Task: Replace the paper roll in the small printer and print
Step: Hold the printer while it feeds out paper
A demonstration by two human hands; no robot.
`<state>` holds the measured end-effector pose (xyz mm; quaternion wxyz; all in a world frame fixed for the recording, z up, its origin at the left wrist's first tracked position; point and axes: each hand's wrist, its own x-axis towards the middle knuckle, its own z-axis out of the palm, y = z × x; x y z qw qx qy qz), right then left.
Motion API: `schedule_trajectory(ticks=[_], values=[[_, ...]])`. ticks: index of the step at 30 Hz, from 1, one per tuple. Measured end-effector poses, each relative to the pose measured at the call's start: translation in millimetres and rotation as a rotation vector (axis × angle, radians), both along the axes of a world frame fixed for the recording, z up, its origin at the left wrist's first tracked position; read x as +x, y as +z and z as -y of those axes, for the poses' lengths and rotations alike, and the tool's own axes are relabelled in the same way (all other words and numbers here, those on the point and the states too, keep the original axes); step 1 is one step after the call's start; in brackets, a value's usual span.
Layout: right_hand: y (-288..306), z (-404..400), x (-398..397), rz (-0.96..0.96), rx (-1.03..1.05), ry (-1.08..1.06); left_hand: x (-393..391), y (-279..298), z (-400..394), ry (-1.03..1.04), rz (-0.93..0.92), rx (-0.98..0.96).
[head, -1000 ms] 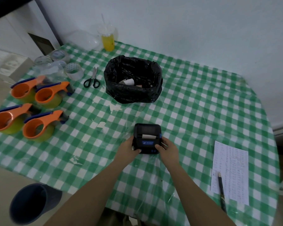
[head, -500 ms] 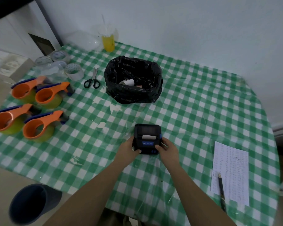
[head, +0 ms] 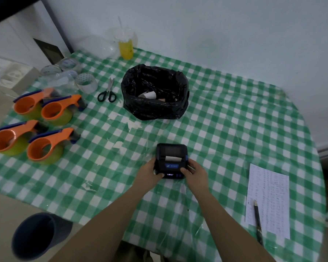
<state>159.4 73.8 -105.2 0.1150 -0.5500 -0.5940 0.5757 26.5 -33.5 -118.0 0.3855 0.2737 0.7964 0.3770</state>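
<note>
A small black printer [head: 171, 159] with a blue label sits on the green checked tablecloth [head: 225, 133] near the front middle. Its lid is down and a short strip of white paper [head: 172, 158] sticks out of the slot. A small display on its front edge is lit. My left hand [head: 149, 171] grips the printer's left side, thumb on the front left corner. My right hand [head: 194, 173] grips its right side, thumb near the front buttons. A used paper core [head: 147, 95] lies inside the black bag-lined bin [head: 155, 108] behind the printer.
Several orange tape dispensers [head: 45, 135] and tape rolls [head: 85, 83] fill the left side, with scissors [head: 107, 92] beside the bin. A yellow drink cup [head: 125, 47] stands at the back. A printed sheet [head: 268, 199] and pen [head: 257, 222] lie at right. A dark bucket [head: 36, 235] sits on the floor.
Both hands stay on the printer; the thumbs have shifted slightly along its front edge. The display on the front edge now shows as lit.
</note>
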Motion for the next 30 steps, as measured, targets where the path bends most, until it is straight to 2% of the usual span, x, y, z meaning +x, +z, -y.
schedule_trajectory(ticks=[8,14,30], values=[[-2.3,0.2,-0.1,-0.009,-0.006,-0.013,0.0,2.1,-0.5,-0.010,-0.007,-0.015],[-0.1,-0.7,1.1,-0.006,0.008,0.012,-2.4,8.2,0.8,-0.028,0.062,-0.024],[5.1,7.8,16.5,0.177,0.239,0.345,1.6,15.7,-11.7,0.027,-0.033,-0.124]])
